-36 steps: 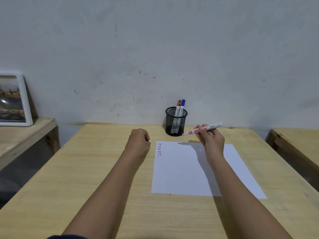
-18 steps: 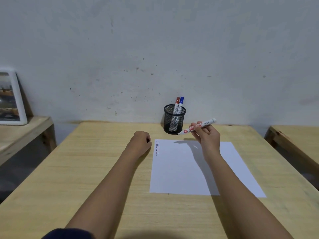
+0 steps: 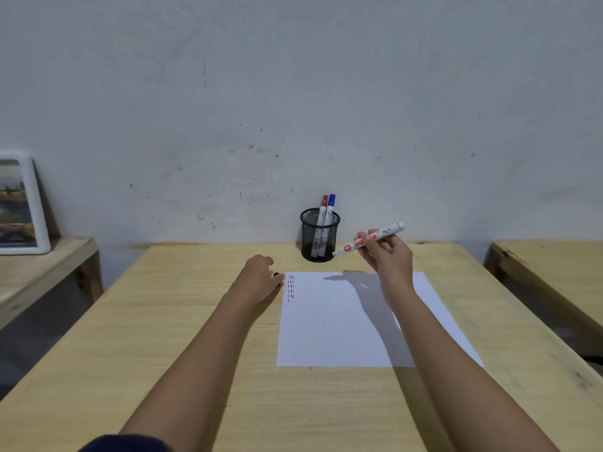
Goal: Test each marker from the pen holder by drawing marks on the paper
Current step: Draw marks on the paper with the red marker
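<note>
A black mesh pen holder (image 3: 319, 243) stands at the table's far edge with a red-capped marker (image 3: 323, 207) and a blue-capped marker (image 3: 331, 205) upright in it. My right hand (image 3: 388, 256) holds a white marker (image 3: 347, 247) in the air just right of the holder. The marker is tilted, its bare tip pointing down-left. A white paper (image 3: 332, 321) lies below, with short red, blue and black marks (image 3: 290, 287) at its top left corner. My left hand (image 3: 257, 278) rests curled beside those marks, with a small black cap (image 3: 276, 274) at its fingertips.
The wooden table (image 3: 163, 321) meets a grey wall. A lower wooden bench (image 3: 49, 265) at the left carries a white-framed picture (image 3: 19, 203). Another wooden bench (image 3: 548, 265) stands at the right, across a gap.
My right hand has drifted a little left with the marker, so its tip is nearer the holder. My left hand has edged toward the paper's corner.
</note>
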Motion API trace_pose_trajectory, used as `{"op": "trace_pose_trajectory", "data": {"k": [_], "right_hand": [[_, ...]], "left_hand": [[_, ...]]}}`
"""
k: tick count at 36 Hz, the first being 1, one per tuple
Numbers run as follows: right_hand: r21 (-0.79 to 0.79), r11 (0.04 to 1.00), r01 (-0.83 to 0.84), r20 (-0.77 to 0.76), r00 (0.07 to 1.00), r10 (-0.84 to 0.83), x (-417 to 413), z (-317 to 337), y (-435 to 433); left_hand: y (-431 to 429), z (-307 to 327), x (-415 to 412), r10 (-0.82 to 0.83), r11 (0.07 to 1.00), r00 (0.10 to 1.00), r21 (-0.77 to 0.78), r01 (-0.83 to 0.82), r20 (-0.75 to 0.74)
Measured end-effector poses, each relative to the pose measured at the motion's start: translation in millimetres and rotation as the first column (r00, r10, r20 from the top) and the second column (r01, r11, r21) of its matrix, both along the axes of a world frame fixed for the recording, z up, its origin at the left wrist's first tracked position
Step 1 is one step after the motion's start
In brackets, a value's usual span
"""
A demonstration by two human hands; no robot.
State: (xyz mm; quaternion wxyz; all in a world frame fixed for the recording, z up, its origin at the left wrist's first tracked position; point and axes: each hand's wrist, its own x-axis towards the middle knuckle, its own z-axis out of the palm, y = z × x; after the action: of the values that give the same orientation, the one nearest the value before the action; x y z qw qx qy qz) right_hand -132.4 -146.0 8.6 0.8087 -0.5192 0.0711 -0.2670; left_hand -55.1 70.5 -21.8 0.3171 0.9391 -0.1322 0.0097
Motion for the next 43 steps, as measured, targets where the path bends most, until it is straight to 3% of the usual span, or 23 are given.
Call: {"op": "trace_pose_trajectory", "data": {"k": [6, 9, 13, 19, 27, 35, 43], "right_hand": [[-0.052, 0.998, -0.022, -0.007, 1.0, 0.022, -8.5, 7.9, 4.7], [-0.095, 0.995, -0.037, -0.07, 0.997, 0.031, -8.9, 7.9, 10.7], [-0.08, 0.994, -0.081, -0.149, 0.986, 0.068, -8.5, 4.7, 22.9], [-0.054, 0.991, -0.126, -0.228, 0.967, 0.11, -11.6, -1.0, 43.1], [-0.293, 0.943, -0.154, -0.26, 0.962, 0.077, -17.9, -4.6, 50.8], [-0.653, 0.75, -0.104, -0.204, 0.978, -0.043, -17.7, 4.4, 49.0], [-0.741, 0.661, -0.115, -0.198, 0.979, -0.052, -15.2, -20.6, 55.0]], "left_hand": [[10.3, 11.6, -25.8, -0.007, 0.998, 0.989, -0.066, 0.017, 0.145], [21.0, -0.1, -45.8, -0.078, 0.989, 0.995, -0.119, 0.084, 0.055], [32.0, -19.5, -65.3, -0.237, 0.97, 0.971, -0.056, 0.235, -0.017], [29.5, -29.9, -80.2, -0.24, 0.968, 0.971, -0.073, 0.238, -0.013], [12.0, -36.7, -89.5, -0.182, 0.981, 0.978, -0.054, 0.188, 0.102], [7.6, -40.4, -87.1, -0.178, 0.982, 0.976, -0.047, 0.184, 0.124], [18.5, -34.3, -86.1, -0.306, 0.952, 0.948, 0.035, 0.304, 0.092]]}}
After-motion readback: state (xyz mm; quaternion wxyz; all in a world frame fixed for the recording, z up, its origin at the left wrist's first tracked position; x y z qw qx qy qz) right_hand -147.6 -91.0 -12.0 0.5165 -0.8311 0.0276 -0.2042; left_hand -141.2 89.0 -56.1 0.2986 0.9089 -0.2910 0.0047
